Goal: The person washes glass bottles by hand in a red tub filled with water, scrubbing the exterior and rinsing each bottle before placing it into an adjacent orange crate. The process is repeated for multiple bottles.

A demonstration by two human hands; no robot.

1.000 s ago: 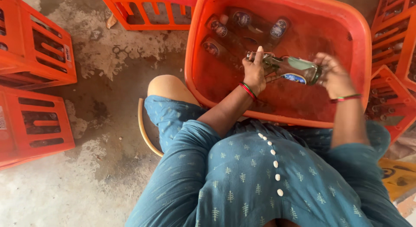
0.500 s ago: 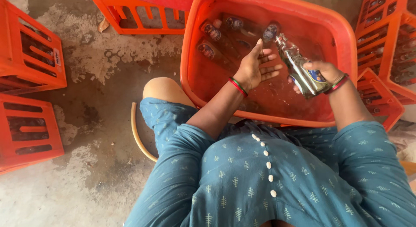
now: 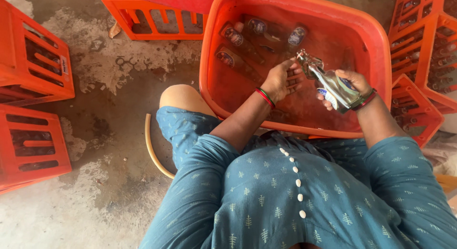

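Since half a second ago, our left hand (image 3: 281, 80) has curled its fingers at the glass bottle (image 3: 333, 85) mouth, where it lay spread open. Item: bottle, clear, labelled, gripped round the body by our right hand (image 3: 350, 87), neck tilted toward ten o'clock, held above the orange tub (image 3: 209, 68), we judge so drips fall back in. Item: submerged bottles (image 3: 247, 37) at eleven o'clock in the tub. Item: orange crates (image 3: 33, 82) at nine o'clock; more at three.

A clear glass bottle (image 3: 333, 85) with a blue label is held tilted, neck pointing up-left, above the orange tub (image 3: 376, 44).
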